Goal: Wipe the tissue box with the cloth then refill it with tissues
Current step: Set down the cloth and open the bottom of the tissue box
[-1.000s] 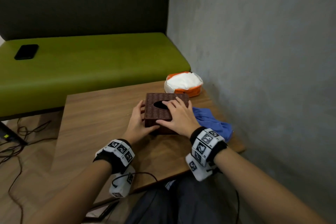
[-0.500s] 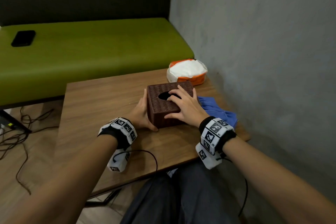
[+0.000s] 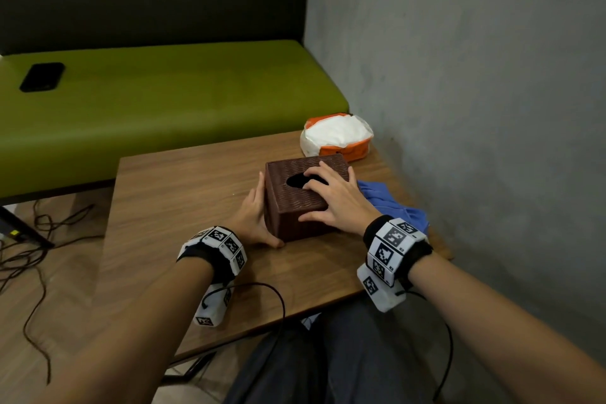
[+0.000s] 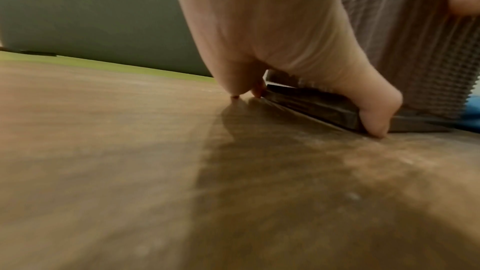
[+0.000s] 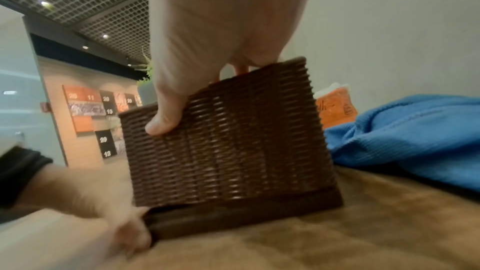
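Observation:
A brown woven tissue box [image 3: 295, 203] stands on the wooden table [image 3: 183, 200], its oval slot facing up. My right hand [image 3: 331, 200] grips its cover from above, fingers across the top and thumb on the near face [image 5: 166, 118]. My left hand [image 3: 259, 220] pinches the box's dark base plate [image 4: 324, 108] at the near left corner. A thin gap shows between cover and base [image 5: 246, 217] on that side. The blue cloth [image 3: 390, 207] lies crumpled just right of the box. An orange and white tissue pack [image 3: 334, 138] sits behind it.
A grey wall [image 3: 459, 75] runs close along the table's right edge. A green bench [image 3: 164, 102] with a black phone [image 3: 42, 76] stands behind the table. Cables [image 3: 32, 239] lie on the floor at the left.
My left hand has slid from the box's left side down to its base at the near corner. The right hand has stayed on top of the box.

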